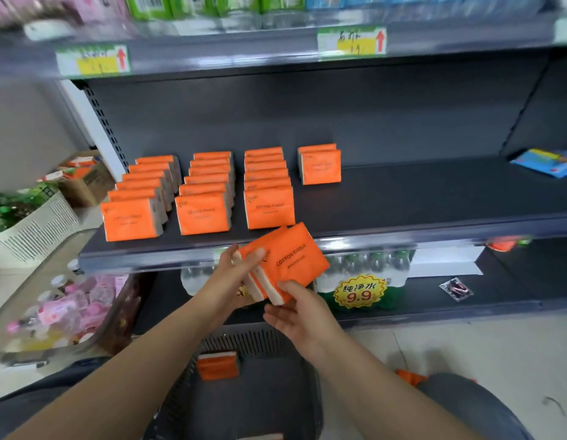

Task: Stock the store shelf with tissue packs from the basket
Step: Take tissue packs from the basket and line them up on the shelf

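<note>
The left hand (234, 274) and right hand (303, 315) grip tilted orange tissue packs (291, 258) just before the shelf (434, 201) front edge. Stocked rows (206, 192) fill its left half, and open surface runs toward the right edge. One spare pack (217, 365) lies in the basket (244, 339).

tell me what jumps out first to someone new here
Bright orange tissue packs stand in rows on the left of the dark middle shelf. In front of its edge, the left hand and right hand hold a tilted bundle of more packs. A yellow 9.9 price sign glows on the shelf below.
</note>
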Motion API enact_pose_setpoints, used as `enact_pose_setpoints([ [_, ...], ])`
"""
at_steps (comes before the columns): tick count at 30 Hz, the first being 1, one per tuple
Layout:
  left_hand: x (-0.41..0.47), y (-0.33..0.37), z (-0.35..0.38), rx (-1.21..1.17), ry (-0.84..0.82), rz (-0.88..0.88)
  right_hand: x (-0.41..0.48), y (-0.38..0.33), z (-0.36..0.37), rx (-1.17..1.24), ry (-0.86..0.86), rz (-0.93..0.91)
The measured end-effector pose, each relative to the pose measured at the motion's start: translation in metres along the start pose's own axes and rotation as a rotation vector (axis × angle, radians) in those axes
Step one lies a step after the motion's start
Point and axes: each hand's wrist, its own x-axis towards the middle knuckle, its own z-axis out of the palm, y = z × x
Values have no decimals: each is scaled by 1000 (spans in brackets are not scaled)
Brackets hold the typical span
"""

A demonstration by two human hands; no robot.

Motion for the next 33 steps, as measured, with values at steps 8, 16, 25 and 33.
enact_pose_setpoints([
  [8,19,24,30,12,37,187,-7,-33,-13,-198,4,-221],
  [16,45,47,56,86,-67,218,14,-109,-55,-407,113,-443],
  [25,95,69,86,102,-164,217,48,-177,-73,-540,-118,-374],
  [33,145,82,114,212,-88,236,92,-211,-93,-591,-66,-439],
])
